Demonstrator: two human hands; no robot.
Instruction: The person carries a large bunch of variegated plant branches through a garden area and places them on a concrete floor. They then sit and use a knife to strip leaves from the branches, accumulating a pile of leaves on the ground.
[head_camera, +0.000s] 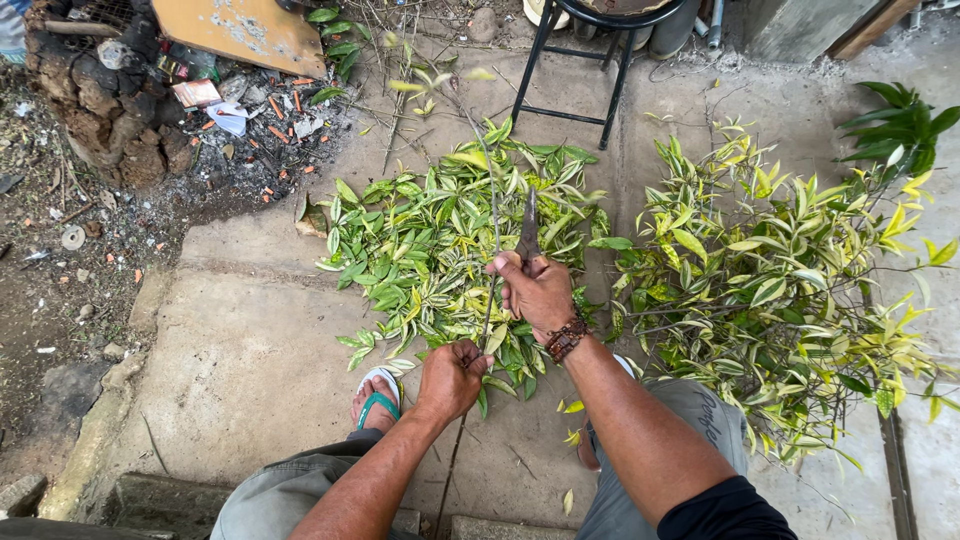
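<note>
My left hand (450, 378) is closed around the lower part of a thin bare branch (494, 210) that runs away from me over a heap of cut green and yellow leaves (440, 250). My right hand (537, 292), with a beaded bracelet at the wrist, grips the handle of a dark knife (528, 228) whose blade points away from me, right beside the branch. Both hands hover above the leaf heap, between my knees.
A pile of leafy branches (790, 290) lies to the right. A black metal stool (590, 60) stands at the back. Rubble, ash and litter (150, 110) fill the back left. My foot in a flip-flop (377, 398) rests on the concrete slab (240, 340).
</note>
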